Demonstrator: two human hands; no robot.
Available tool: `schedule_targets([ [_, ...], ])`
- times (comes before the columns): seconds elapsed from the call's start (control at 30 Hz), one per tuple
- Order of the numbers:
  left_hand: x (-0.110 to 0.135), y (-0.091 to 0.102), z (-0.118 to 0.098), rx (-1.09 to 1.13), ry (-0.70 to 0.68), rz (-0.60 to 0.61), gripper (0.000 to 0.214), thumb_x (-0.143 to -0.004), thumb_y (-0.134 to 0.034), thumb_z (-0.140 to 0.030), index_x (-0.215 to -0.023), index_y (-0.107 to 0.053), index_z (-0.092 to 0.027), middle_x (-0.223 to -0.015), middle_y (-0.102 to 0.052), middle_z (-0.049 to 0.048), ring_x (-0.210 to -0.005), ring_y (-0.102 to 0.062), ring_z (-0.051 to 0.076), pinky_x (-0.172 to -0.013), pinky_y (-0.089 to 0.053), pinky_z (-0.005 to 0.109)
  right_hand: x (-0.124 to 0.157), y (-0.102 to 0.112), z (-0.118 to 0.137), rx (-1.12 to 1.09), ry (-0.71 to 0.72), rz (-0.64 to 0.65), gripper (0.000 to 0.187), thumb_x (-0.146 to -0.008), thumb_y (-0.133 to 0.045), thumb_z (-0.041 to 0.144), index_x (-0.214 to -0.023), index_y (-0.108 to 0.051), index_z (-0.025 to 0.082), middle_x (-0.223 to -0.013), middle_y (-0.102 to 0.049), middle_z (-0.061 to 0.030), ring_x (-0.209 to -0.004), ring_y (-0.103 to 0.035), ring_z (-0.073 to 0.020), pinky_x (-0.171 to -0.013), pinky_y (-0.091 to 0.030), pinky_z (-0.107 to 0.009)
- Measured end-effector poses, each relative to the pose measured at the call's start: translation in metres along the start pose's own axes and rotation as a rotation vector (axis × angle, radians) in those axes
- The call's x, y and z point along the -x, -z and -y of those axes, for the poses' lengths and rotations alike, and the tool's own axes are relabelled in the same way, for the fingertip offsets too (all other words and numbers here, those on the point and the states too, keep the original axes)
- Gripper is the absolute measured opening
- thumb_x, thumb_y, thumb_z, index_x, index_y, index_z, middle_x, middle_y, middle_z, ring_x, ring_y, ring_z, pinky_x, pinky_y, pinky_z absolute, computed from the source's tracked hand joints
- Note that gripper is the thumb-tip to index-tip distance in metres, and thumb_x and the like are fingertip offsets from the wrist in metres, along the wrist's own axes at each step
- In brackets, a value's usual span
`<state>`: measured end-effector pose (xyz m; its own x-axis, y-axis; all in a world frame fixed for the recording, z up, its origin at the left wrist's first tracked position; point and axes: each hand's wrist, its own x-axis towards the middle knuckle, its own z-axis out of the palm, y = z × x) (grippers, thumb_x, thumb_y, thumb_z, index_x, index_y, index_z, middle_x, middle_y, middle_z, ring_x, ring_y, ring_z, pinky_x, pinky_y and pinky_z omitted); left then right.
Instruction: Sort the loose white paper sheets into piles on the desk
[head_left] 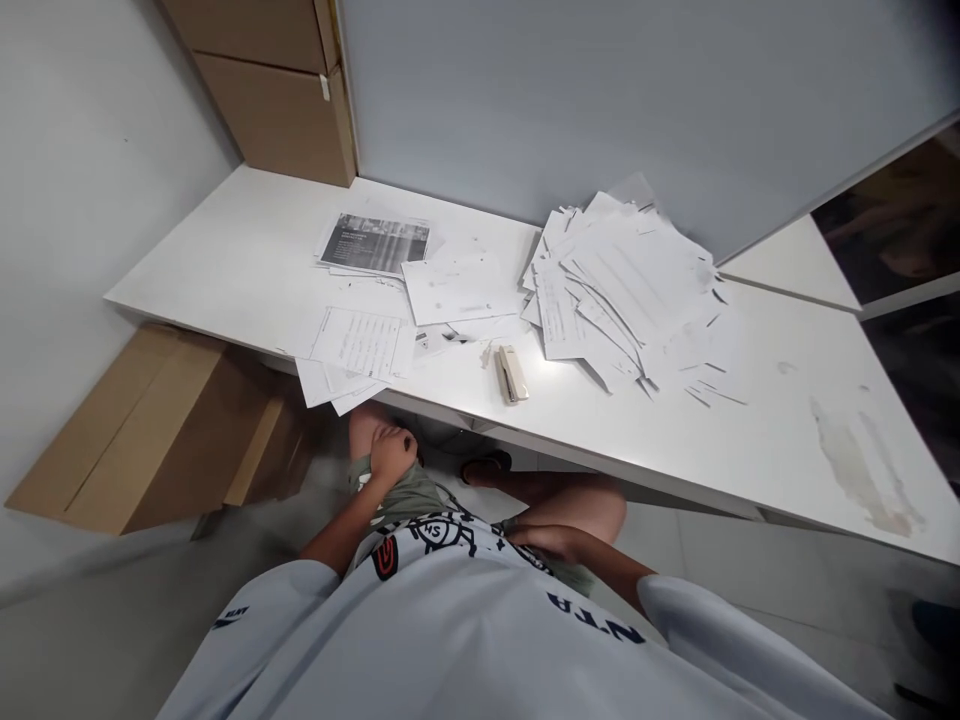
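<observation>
I sit at a white desk point(757, 430) with both hands down in my lap, below the desk edge. My left hand point(392, 452) rests on my left knee with the fingers curled into a loose fist, and nothing shows in it. My right hand point(550, 540) lies on my right thigh; my shirt hides its fingers. On the desk, closest to my hands, lies a beige stapler point(512, 374). Right of the stapler is a messy pile of white papers point(630, 290). To its left, loose sheets point(360, 342) hang over the front edge, and a dark printed page point(375, 243) lies behind them.
Stacked cardboard boxes point(277, 90) stand in the far left corner against the grey partition. A long flat cardboard box point(150, 430) leans under the desk at left. My foot in a sandal point(486, 465) is on the floor. A dull stain point(862, 470) marks the desk's right end.
</observation>
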<state>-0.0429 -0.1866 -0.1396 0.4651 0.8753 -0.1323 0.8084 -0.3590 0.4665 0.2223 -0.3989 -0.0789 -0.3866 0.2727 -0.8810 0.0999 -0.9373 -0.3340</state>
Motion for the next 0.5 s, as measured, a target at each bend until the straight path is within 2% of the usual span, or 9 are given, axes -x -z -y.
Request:
schedule_targets([
  [0.07, -0.001, 0.002, 0.007, 0.050, -0.029, 0.018, 0.022, -0.085, -0.050, -0.021, -0.084, -0.072, -0.022, -0.090, -0.072, 0.0048, -0.098, -0.062, 0.022, -0.108, -0.034, 0.038, -0.007, -0.009, -0.001, -0.077, -0.032, 0.000, 0.022, -0.073, -0.070, 0.045, -0.075, -0.066, 0.024, -0.071, -0.068, -0.0016, -0.086, -0.066, -0.0261, -0.085, -0.052, -0.040],
  [0.13, -0.004, 0.002, 0.013, 0.070, -0.052, 0.035, 0.023, -0.086, -0.049, -0.020, -0.085, -0.072, -0.022, -0.090, -0.072, 0.0035, -0.096, -0.063, 0.021, -0.103, -0.039, 0.035, -0.015, -0.021, -0.004, -0.248, -0.026, -0.020, 0.017, -0.072, -0.071, 0.039, -0.077, -0.066, 0.023, -0.074, -0.069, -0.0023, -0.091, -0.067, -0.0250, -0.090, -0.051, -0.037],
  [0.27, -0.013, -0.007, 0.020, 0.121, -0.080, 0.070, 0.023, -0.086, -0.049, -0.020, -0.087, -0.071, -0.022, -0.091, -0.073, 0.0033, -0.095, -0.064, 0.021, -0.095, -0.042, 0.034, -0.030, -0.048, 0.002, -0.567, 0.116, -0.062, 0.017, -0.067, -0.069, 0.028, -0.082, -0.065, 0.019, -0.080, -0.071, -0.0047, -0.098, -0.067, -0.0235, -0.095, -0.047, -0.032],
  [0.33, -0.019, -0.013, 0.021, 0.150, -0.092, 0.089, 0.022, -0.086, -0.050, -0.021, -0.086, -0.071, -0.022, -0.090, -0.073, 0.0034, -0.094, -0.064, 0.021, -0.093, -0.043, 0.034, -0.035, -0.059, 0.014, -0.609, 0.100, -0.125, 0.018, -0.067, -0.068, 0.030, -0.080, -0.065, 0.018, -0.073, -0.069, -0.0053, -0.092, -0.067, -0.0252, -0.092, -0.047, -0.034],
  [0.43, -0.027, -0.019, 0.023, 0.189, -0.111, 0.115, 0.021, -0.086, -0.051, -0.022, -0.086, -0.071, -0.022, -0.090, -0.073, 0.0031, -0.092, -0.065, 0.021, -0.090, -0.043, 0.033, -0.034, -0.070, 0.035, -0.579, 0.028, -0.314, 0.019, -0.070, -0.065, 0.037, -0.074, -0.066, 0.018, -0.059, -0.062, -0.0051, -0.081, -0.066, -0.0272, -0.086, -0.049, -0.037],
  [0.5, -0.030, -0.019, 0.026, 0.203, -0.120, 0.125, 0.021, -0.086, -0.050, -0.022, -0.085, -0.071, -0.022, -0.090, -0.073, 0.0029, -0.092, -0.065, 0.021, -0.090, -0.043, 0.033, -0.028, -0.072, 0.044, -0.499, 0.116, -0.422, 0.020, -0.073, -0.061, 0.040, -0.071, -0.066, 0.020, -0.056, -0.060, -0.0057, -0.077, -0.064, -0.0282, -0.081, -0.049, -0.038],
])
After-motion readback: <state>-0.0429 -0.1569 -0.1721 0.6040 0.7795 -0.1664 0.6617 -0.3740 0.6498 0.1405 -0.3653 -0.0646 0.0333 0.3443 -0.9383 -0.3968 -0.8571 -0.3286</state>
